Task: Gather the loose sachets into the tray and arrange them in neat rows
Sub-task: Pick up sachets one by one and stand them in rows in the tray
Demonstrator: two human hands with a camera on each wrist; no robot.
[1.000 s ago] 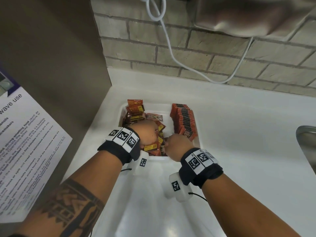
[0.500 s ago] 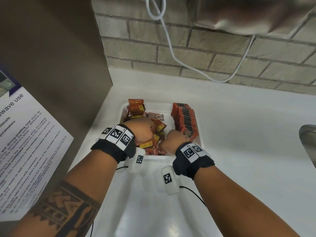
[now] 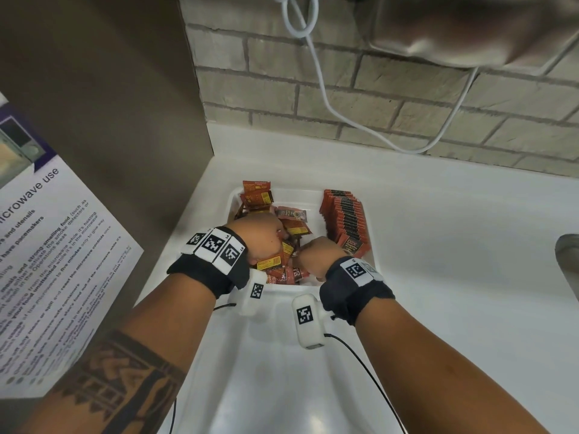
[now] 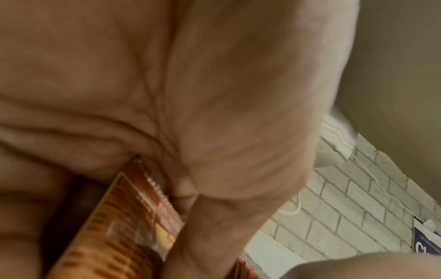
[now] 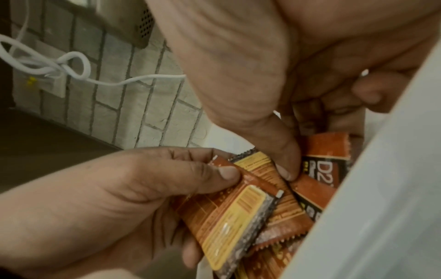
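A white tray [image 3: 300,195] sits on the counter against the left wall. Along its right side stands a neat row of red-orange sachets [image 3: 343,220]. A loose pile of sachets [image 3: 291,230] fills the middle, and a few lean at the far left [image 3: 255,195]. My left hand [image 3: 266,242] is in the pile and grips a small bunch of sachets [image 5: 229,217] under its thumb; one sachet [image 4: 124,226] shows against the palm. My right hand [image 3: 313,255], fingers curled, pinches another sachet [image 5: 312,190] from the pile with its thumb [image 5: 286,166].
A brown cabinet side [image 3: 109,120] with a microwave-use notice [image 3: 47,245] closes in the left. A white cable [image 3: 326,98] hangs down the brick wall under an appliance [image 3: 470,26]. The white counter [image 3: 454,245] runs right to a metal sink edge [image 3: 568,261].
Both hands have shifted slightly left and farther into the tray's loose pile; they still handle sachets there. The neat row on the right is unchanged.
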